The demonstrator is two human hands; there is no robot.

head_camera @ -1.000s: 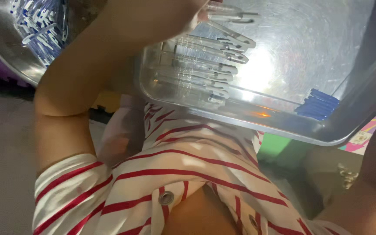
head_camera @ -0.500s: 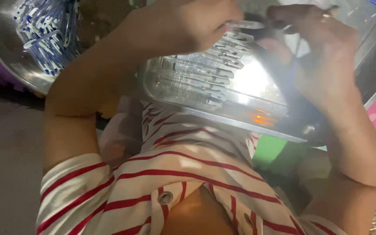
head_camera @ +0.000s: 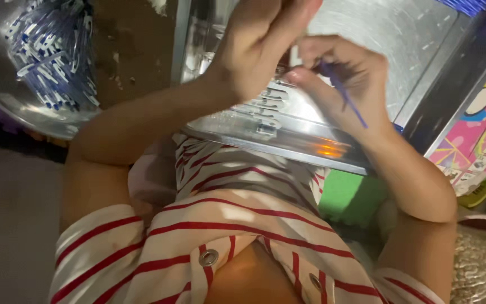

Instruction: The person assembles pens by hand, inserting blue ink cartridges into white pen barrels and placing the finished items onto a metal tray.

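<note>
i see my right hand (head_camera: 347, 79) pinching a thin blue plastic stick (head_camera: 344, 93) between thumb and fingertips, over the near edge of a shiny rectangular metal tray (head_camera: 378, 34) resting on my lap. my left hand (head_camera: 260, 45) is just beside it with fingers straight and pressed together; i cannot tell if it grips anything. a row of clear plastic clip-like pieces (head_camera: 265, 104) lies in the tray below both hands. i judge the stick very light, slim and a bit bendy, easy to drop, so a fingertip pinch near its middle suits it. a round metal bowl (head_camera: 7, 107) of more blue and white pieces (head_camera: 52, 56) sits well apart to my left.
</note>
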